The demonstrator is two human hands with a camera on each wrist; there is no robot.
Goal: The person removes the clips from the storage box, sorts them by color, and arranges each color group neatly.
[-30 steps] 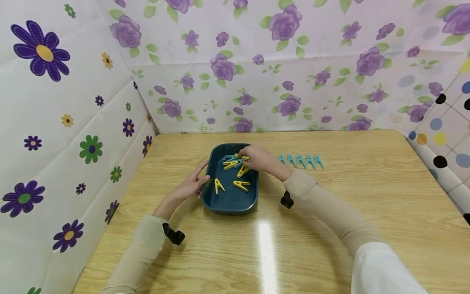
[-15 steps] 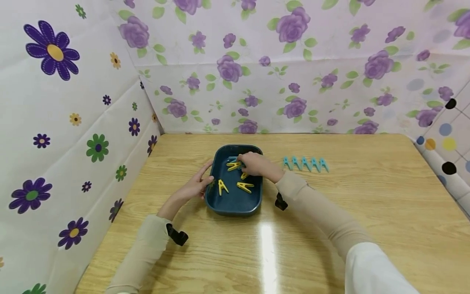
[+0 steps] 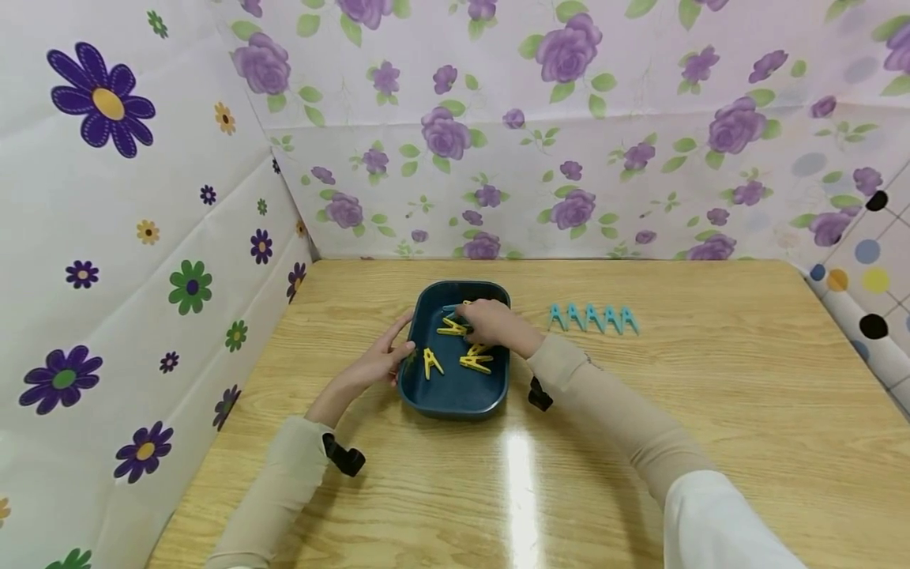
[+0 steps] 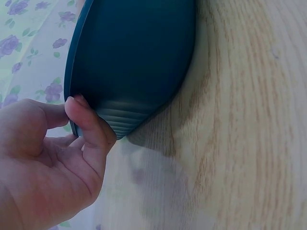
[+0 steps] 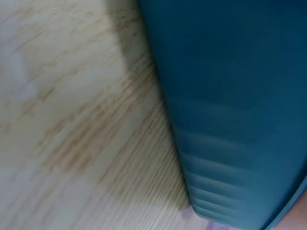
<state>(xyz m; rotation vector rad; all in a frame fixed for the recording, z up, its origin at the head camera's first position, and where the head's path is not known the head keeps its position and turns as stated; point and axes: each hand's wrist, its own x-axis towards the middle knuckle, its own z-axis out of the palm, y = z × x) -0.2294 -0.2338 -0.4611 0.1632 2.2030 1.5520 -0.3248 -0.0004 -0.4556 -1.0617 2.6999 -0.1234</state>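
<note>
A: Now, where do we log the hands?
B: Left hand [image 3: 374,365] grips the tray [image 3: 455,395] rim, thumb on its outer wall. Right hand [image 3: 490,322] reaches in among the yellow pegs [image 3: 475,362]; its grip we cannot tell.
A: Tray?
B: Mid-counter [image 3: 640,442], blue pegs [image 3: 593,318] lined up beside it.

Bright, tabletop [image 3: 640,411] glare; wrist views blurred
</note>
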